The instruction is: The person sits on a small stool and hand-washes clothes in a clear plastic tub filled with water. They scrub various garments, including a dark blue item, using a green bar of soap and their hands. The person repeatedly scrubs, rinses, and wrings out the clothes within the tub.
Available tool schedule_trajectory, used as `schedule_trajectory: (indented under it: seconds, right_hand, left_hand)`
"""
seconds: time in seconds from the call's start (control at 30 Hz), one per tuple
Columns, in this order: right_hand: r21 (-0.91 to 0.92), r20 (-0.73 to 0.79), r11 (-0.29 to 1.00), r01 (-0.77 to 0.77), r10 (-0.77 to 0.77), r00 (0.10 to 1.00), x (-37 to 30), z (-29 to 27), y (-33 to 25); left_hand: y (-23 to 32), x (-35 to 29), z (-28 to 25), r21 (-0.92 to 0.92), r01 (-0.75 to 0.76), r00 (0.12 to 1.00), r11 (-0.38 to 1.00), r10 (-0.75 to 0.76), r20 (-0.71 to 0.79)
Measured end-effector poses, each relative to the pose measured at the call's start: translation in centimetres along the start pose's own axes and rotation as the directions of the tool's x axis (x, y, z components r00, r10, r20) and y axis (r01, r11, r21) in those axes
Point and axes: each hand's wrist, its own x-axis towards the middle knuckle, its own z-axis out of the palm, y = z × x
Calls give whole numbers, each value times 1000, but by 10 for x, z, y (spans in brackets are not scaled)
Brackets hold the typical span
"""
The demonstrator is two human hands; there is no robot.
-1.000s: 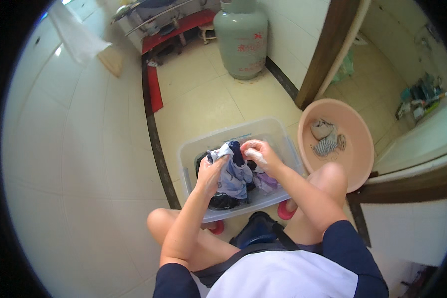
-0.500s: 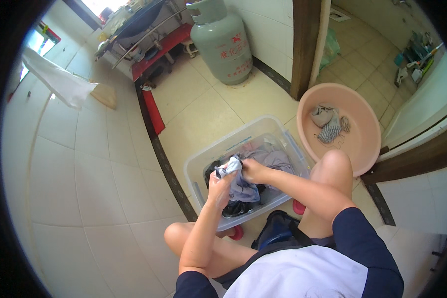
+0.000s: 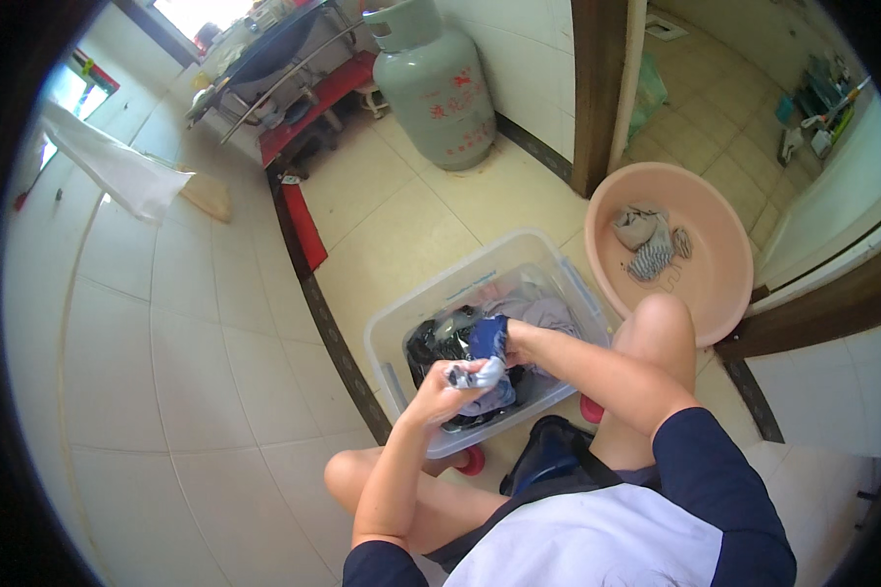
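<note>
Both my hands are over a clear plastic storage box (image 3: 509,428) that holds wet clothes. A wet garment, part navy and part pale blue-white (image 3: 488,337), stretches between them. My left hand (image 3: 435,393) is closed around its pale, bunched end, nearer to me. My right hand (image 3: 521,342) grips it beside the navy part, its fingers partly hidden by the cloth. Under my hands lie black clothing (image 3: 426,344) and a greyish-purple cloth (image 3: 548,315), partly in water.
Right of the box stands a pink round basin (image 3: 726,245) with grey and striped small clothes (image 3: 649,256) in it. A green gas cylinder (image 3: 436,93) stands beyond, near a doorway post (image 3: 597,98). White tiled wall (image 3: 215,391) runs along my left.
The garment has been turned so its navy part now shows on top. My left hand has come lower and nearer to me; my right hand has shifted slightly right.
</note>
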Motion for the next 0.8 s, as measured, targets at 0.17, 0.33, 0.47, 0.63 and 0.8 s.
schedule_trajectory:
  seconds: [0.17, 0.33, 0.47, 0.63, 0.8]
  right_hand:
    - [272, -31, 942, 194, -193, 981, -4, 1, 9]
    - [105, -141, 966, 236, -220, 965, -47, 25, -25]
    - [77, -133, 992, 100, -89, 987, -87, 51, -52]
    - [-755, -267, 650, 79, -416, 869, -145, 66, -82]
    - [-606, -87, 447, 658, -859, 504, -162, 45, -97]
  left_hand:
    - [-2, 1, 4, 78, 4, 999, 997, -8, 49]
    - [0, 0, -20, 47, -73, 988, 996, 79, -132]
    - [6, -5, -40, -184, -160, 953, 970, 103, -286]
    - [5, -7, -54, -192, -301, 862, 934, 180, -474]
    - [7, -11, -59, -147, -256, 856, 955, 154, -493]
